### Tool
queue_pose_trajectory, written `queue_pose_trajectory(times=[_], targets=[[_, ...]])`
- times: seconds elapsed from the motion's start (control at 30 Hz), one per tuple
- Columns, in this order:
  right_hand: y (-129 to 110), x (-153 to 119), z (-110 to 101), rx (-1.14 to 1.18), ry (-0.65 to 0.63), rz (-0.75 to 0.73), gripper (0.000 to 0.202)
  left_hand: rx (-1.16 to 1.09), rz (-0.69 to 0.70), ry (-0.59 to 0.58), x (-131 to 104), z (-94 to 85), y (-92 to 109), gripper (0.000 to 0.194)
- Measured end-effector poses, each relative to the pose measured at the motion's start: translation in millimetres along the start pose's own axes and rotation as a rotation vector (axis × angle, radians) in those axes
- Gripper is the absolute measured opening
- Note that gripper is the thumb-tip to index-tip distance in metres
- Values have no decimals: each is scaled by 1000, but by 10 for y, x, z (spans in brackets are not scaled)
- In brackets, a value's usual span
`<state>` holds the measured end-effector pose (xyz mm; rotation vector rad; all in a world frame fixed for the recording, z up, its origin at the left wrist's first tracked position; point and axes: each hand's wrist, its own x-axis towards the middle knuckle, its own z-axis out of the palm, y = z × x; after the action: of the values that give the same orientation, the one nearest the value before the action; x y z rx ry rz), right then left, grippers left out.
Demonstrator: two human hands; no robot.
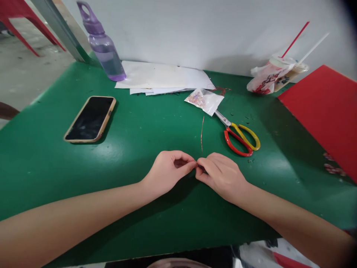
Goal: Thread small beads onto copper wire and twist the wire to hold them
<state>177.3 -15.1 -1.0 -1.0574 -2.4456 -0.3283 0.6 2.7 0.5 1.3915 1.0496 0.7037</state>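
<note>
My left hand (170, 171) and my right hand (221, 174) meet at the fingertips above the green table (134, 130). A thin copper-coloured wire (202, 136) rises from between them toward the scissors. Thumb and index finger of my left hand are pinched together at the wire's lower end. The fingers of my right hand are curled and pinched at the same spot. Whatever small piece lies between the fingertips is hidden. Just beyond are scissors (237, 137) with red and yellow handles, their blade tips under a clear packet of small beads (205, 100).
A phone (90, 119) lies at the left, with a purple bottle (107, 56) behind it. White papers (167, 76) lie along the wall. Bagged drink cups (270, 76) with straws stand at the back right, beside a red box-like object (326, 111). Beads (334, 170) lie near its edge.
</note>
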Motion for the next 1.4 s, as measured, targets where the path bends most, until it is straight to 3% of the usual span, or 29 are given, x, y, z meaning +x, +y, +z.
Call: queue_pose_trajectory(times=[0.17, 0.37, 0.83, 0.97, 1.1, 1.23, 1.4], targets=[[50, -24, 6, 22, 61, 34, 4, -76, -17, 30, 0, -12, 16, 16], [78, -24, -59, 116, 87, 120, 21, -207, -35, 66, 9, -33, 49, 16], [91, -19, -76, 270, 101, 202, 8, -342, 40, 82, -14, -25, 33, 7], [47, 40, -159, 509, -8, 391, 10, -339, 86, 69, -5, -24, 24, 6], [51, 92, -202, 886, -109, 620, 10, -301, 45, 92, -8, -22, 29, 7], [81, 107, -180, 1199, -92, 794, 17, -247, 25, 116, -8, -24, 36, 8], [103, 110, -154, 1400, -92, 877, 20, -233, 23, 106, -15, -27, 38, 7]])
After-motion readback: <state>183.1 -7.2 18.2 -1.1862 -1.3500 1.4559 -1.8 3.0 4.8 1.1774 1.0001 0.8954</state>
